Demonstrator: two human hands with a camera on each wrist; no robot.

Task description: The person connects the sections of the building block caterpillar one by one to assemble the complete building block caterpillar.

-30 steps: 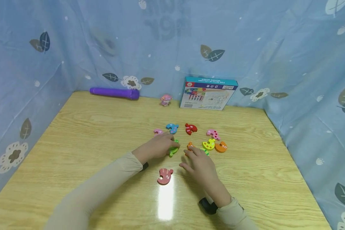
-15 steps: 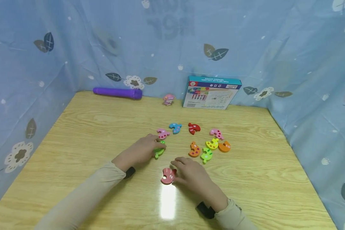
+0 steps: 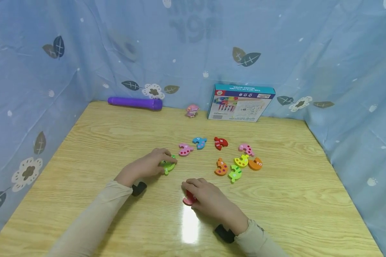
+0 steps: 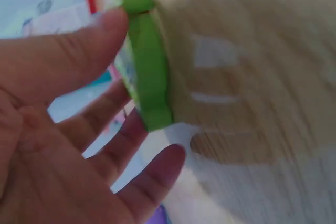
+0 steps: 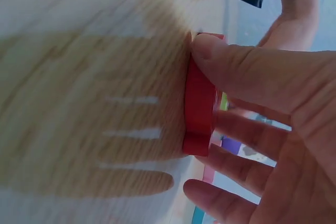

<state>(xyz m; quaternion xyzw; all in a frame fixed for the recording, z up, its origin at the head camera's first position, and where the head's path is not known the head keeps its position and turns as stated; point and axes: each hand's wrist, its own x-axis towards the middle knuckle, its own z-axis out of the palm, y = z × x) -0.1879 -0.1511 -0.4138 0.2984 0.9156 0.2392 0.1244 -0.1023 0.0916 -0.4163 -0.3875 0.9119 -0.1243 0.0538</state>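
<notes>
My left hand (image 3: pixel 150 165) holds a green wooden number puzzle piece (image 3: pixel 168 166) on the table. In the left wrist view the thumb lies along the face of that green piece (image 4: pixel 149 66), fingers behind it. Closer to the front edge, my right hand (image 3: pixel 209 198) grips a red puzzle piece (image 3: pixel 189 200), largely covered by the fingers in the head view. The right wrist view shows the thumb at one end of the red piece (image 5: pixel 199 103) and fingertips on its far side.
Between the hands and the back lie other pieces: pink (image 3: pixel 185 149), blue (image 3: pixel 199 142), red with an 8 (image 3: pixel 220 143), orange (image 3: pixel 221 167), light green (image 3: pixel 235 173), yellow (image 3: pixel 241 161). A box (image 3: pixel 241 103), a small pink figure (image 3: pixel 192 110) and a purple stick (image 3: pixel 135 103) line the curtain.
My left hand has slid the green piece leftward, away from the pink one. My right hand has left the orange piece, come nearer the front and taken hold of the red piece.
</notes>
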